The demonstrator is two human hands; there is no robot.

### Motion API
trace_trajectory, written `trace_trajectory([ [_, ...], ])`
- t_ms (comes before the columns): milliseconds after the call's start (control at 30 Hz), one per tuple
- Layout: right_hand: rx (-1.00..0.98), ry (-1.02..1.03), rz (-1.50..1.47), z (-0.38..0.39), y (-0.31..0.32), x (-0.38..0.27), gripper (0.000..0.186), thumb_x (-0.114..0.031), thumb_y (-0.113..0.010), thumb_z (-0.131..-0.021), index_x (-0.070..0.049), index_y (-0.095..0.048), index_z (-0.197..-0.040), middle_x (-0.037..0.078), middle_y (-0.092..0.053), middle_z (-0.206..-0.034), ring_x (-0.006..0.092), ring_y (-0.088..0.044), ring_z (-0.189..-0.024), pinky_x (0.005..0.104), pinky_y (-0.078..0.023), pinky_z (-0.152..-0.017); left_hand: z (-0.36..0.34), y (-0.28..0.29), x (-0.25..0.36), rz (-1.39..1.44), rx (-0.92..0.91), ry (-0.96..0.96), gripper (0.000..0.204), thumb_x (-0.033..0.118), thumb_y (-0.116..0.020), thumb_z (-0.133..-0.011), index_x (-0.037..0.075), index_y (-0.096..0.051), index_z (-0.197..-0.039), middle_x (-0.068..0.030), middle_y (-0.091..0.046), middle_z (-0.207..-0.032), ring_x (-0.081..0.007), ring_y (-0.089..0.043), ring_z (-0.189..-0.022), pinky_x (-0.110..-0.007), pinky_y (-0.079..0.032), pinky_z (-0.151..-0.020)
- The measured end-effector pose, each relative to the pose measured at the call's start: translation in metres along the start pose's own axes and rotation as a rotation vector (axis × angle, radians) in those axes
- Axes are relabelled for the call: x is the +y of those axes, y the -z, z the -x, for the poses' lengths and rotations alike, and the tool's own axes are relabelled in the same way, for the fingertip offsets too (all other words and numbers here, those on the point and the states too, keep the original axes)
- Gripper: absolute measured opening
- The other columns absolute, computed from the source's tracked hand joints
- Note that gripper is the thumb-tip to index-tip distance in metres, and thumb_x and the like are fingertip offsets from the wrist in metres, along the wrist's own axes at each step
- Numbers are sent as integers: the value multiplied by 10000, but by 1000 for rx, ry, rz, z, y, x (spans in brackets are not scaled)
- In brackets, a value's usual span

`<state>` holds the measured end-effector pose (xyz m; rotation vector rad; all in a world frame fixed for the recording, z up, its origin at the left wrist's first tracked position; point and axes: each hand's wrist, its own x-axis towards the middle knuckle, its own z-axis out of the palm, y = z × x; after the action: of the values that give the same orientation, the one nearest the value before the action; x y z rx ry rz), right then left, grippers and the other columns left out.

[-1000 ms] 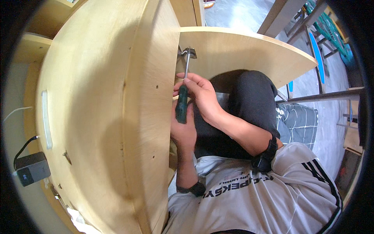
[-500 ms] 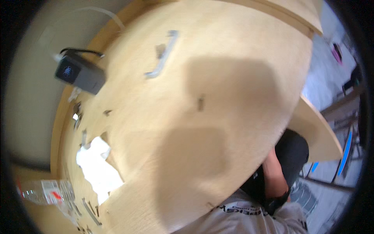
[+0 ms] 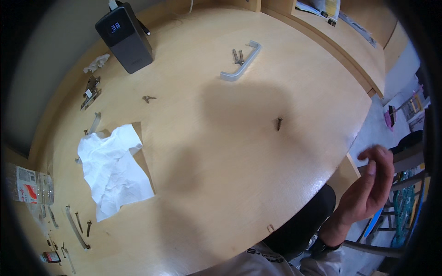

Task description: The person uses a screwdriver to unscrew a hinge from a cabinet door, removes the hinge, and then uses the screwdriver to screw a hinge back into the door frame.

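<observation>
My right hand point(image 3: 368, 184) is raised beyond the right edge of the table, a dark band at its wrist. Its fingers curl loosely and the thumb stands a little apart; nothing shows between them, though the fingertips are slightly blurred. Of my left hand nothing is visible. Nearest to the right hand on the tabletop is a single screw point(image 3: 279, 123). Farther back lies a silver bar-shaped handle point(image 3: 244, 64), with two screws point(image 3: 237, 57) beside it. Two or so small screws point(image 3: 148, 99) lie together left of the middle.
A white tissue point(image 3: 113, 170) lies crumpled at the left. Behind it stand a grey power bank point(image 3: 124, 39) and metal hinge parts point(image 3: 90, 92). A plastic bottle point(image 3: 34, 186), another handle point(image 3: 76, 227) and several screws line the near left. A raised wooden ledge point(image 3: 322, 43) bounds the back right.
My right hand has risen from beside my leg to above the table's right edge. The view has shifted, so the tabletop things sit elsewhere in it and look sharper.
</observation>
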<state>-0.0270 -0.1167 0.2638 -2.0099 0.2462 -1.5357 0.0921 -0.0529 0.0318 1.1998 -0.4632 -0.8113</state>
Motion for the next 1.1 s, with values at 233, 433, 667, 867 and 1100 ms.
trace_trajectory([
  [233,-750,-27,60,-57,-50,-41,257,13,-563,-741,45,-588,-995,133,-542,-886,214,-543,-788,267,-423,-703,6,-1,1,10,24,-11,289,317,-478,-903,46,-539,-981,-37,-471,-640,-41,-369,-431,-163,-266,-353],
  [433,-728,46,160,-52,-59,-33,256,34,-643,-667,7,-625,-921,99,-543,-804,214,-552,-697,274,-441,-633,14,7,4,345,-108,221,287,313,-475,-905,44,-535,-986,-47,-492,-668,-40,-383,-448,-161,-277,-362],
  [667,-159,-42,-226,-39,-29,-15,90,-44,-524,-837,9,-549,-905,53,-523,-741,109,-460,-598,233,-394,-558,15,5,-1,806,-373,585,286,309,-472,-908,42,-531,-992,-58,-517,-702,-39,-400,-469,-160,-289,-373],
  [867,531,-777,-408,77,12,83,100,-93,-468,-893,-16,-522,-928,35,-507,-688,90,-444,-547,215,-358,-484,25,-29,-11,-587,104,-269,276,107,-571,-837,18,-578,-1098,-96,-614,-895,-171,-560,-761,-275,-433,-693],
  [1100,205,-1467,-701,157,-11,140,211,-75,-385,-867,10,-552,-963,-15,-434,-682,74,-370,-549,200,-289,-484,39,-53,14,-667,85,-492,284,11,-639,-740,11,-611,-1023,-129,-595,-846,-227,-576,-800,-330,-441,-737],
])
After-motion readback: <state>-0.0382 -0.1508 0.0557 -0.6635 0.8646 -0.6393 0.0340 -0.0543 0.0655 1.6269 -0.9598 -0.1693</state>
